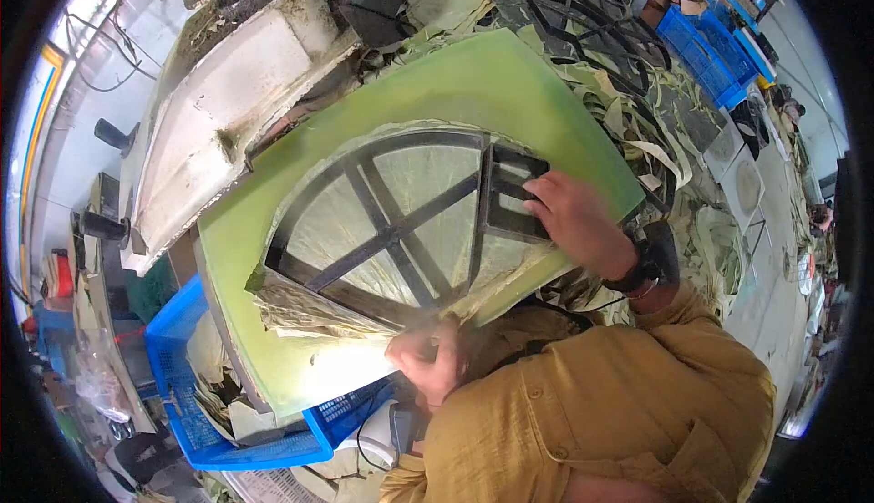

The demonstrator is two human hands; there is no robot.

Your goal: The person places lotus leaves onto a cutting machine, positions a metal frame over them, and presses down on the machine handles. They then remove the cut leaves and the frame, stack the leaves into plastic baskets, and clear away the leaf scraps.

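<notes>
A dark metal fan-shaped frame with cross bars, like a cutting die (390,233), lies on a pale green dried leaf (437,184). Beneath both is a thick translucent green board (473,75). My right hand (583,225), with a dark watch on its wrist, has its fingers curled over the small bracket at the frame's right end. Close to my body, my left hand (428,357) is closed at the near edge of the leaf, where the leaf is wrinkled and folded. Its fingertips are partly hidden.
A worn white machine head (228,93) stands at the left, close to the board. Below the board's left corner is a blue crate (182,412) holding leaf scraps. More dark frames (592,25) and leaf cuttings lie behind; blue baskets (701,52) sit at the upper right.
</notes>
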